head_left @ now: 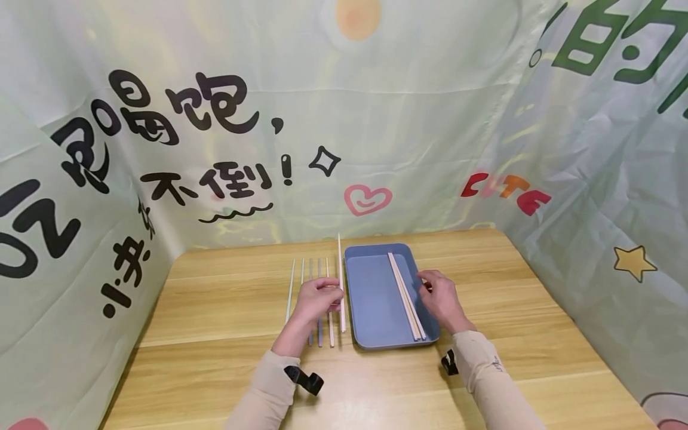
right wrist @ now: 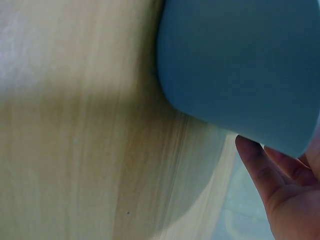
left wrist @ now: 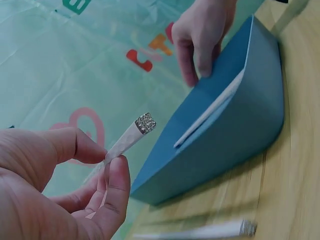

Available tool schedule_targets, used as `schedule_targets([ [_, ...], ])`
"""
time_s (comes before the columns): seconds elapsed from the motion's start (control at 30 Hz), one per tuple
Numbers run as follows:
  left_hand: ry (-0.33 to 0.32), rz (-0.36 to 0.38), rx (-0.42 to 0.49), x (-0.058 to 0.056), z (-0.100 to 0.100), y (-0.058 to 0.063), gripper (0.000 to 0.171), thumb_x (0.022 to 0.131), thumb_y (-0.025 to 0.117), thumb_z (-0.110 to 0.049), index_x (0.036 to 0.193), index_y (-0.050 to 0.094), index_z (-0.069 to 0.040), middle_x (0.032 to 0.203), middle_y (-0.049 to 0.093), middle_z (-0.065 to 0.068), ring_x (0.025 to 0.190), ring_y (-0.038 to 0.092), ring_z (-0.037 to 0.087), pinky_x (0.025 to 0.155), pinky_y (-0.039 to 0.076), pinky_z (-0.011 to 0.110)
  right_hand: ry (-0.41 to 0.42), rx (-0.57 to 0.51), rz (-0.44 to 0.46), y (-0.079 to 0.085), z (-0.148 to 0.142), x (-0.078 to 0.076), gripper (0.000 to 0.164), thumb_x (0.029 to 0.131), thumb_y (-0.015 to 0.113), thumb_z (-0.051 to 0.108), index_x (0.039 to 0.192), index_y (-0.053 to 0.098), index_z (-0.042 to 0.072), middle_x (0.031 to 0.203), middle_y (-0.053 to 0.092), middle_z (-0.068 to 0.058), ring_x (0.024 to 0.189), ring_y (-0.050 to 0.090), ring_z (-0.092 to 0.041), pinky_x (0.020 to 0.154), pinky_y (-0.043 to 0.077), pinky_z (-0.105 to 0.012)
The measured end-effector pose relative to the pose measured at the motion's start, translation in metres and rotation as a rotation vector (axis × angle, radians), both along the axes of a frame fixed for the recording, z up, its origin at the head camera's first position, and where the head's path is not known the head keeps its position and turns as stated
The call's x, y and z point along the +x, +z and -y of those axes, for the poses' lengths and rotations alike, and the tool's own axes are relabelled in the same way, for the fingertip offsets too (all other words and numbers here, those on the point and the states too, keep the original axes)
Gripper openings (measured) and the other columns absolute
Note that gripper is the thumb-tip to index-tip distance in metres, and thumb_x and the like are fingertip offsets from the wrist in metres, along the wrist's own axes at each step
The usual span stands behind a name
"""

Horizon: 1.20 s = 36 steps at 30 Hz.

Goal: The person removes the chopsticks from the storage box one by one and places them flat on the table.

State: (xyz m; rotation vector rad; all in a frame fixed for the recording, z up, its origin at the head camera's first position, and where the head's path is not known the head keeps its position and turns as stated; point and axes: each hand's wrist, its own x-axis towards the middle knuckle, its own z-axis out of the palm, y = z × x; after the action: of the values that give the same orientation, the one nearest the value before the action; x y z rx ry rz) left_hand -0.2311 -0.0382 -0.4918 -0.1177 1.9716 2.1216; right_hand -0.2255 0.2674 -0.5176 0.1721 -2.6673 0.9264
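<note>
My left hand [head_left: 321,297] pinches a pale pink-white chopstick [head_left: 342,310] between thumb and fingers, just left of the blue-grey tray [head_left: 371,298]. Its glittery silver end shows up close in the left wrist view, past the fingertips. Light pinkish chopsticks [head_left: 404,292] lie lengthwise in the right half of the tray. At the tray's right rim is my right hand [head_left: 442,298], with relaxed fingers [right wrist: 262,172] right against the edge in the right wrist view.
Several more chopsticks [head_left: 319,334] lie side by side on the wooden table [head_left: 226,310] left of the tray, partly hidden by the left hand. A printed cloth [head_left: 419,137] with lettering and drawings surrounds the table at the back and sides.
</note>
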Motion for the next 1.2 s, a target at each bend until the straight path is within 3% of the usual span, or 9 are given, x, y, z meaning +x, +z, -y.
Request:
schedule_targets([
  [0.17,0.04,0.008,-0.02,0.0,0.02,-0.005,0.044,0.083,0.063,0.008,0.127,0.066,0.012,0.09,0.074,0.013,0.063,0.064,0.012,0.062,0.06,0.025,0.002,-0.005,0.013,0.0,0.0,0.0,0.034,0.091,0.06,-0.011,0.124,0.068,-0.013,0.127,0.068,-0.03,0.096,0.074,-0.041,0.079,0.063,-0.048],
  [0.37,0.078,0.036,-0.063,0.002,0.05,-0.01,0.045,0.083,0.064,0.009,0.128,0.065,0.012,0.095,0.074,0.02,0.065,0.065,0.014,0.063,0.059,0.025,0.0,0.0,0.028,0.0,0.0,0.001,0.034,0.093,0.06,-0.009,0.126,0.068,-0.013,0.129,0.067,-0.03,0.098,0.073,-0.041,0.079,0.064,-0.047],
  [0.6,0.118,0.054,-0.103,0.004,0.077,-0.016,0.045,0.084,0.063,0.009,0.129,0.065,0.011,0.094,0.073,0.017,0.064,0.064,0.013,0.063,0.059,0.025,-0.005,0.013,0.011,0.001,0.0,0.001,0.034,0.092,0.061,-0.009,0.124,0.069,-0.012,0.126,0.069,-0.029,0.095,0.074,-0.039,0.076,0.063,-0.045],
  [0.97,0.145,0.055,-0.157,0.007,0.101,-0.024,0.045,0.083,0.063,0.009,0.128,0.065,0.013,0.097,0.074,0.022,0.065,0.064,0.014,0.061,0.058,0.024,-0.018,0.006,0.02,0.002,0.001,0.003,0.033,0.092,0.062,-0.009,0.124,0.07,-0.011,0.127,0.069,-0.029,0.095,0.074,-0.039,0.074,0.062,-0.043],
  [1.2,0.168,0.048,-0.228,0.008,0.11,-0.029,0.043,0.083,0.065,0.008,0.125,0.068,0.012,0.094,0.075,0.015,0.066,0.065,0.013,0.061,0.058,0.024,-0.011,0.006,0.006,0.002,0.001,0.002,0.033,0.091,0.061,-0.011,0.123,0.07,-0.011,0.125,0.069,-0.029,0.094,0.074,-0.038,0.075,0.063,-0.043],
])
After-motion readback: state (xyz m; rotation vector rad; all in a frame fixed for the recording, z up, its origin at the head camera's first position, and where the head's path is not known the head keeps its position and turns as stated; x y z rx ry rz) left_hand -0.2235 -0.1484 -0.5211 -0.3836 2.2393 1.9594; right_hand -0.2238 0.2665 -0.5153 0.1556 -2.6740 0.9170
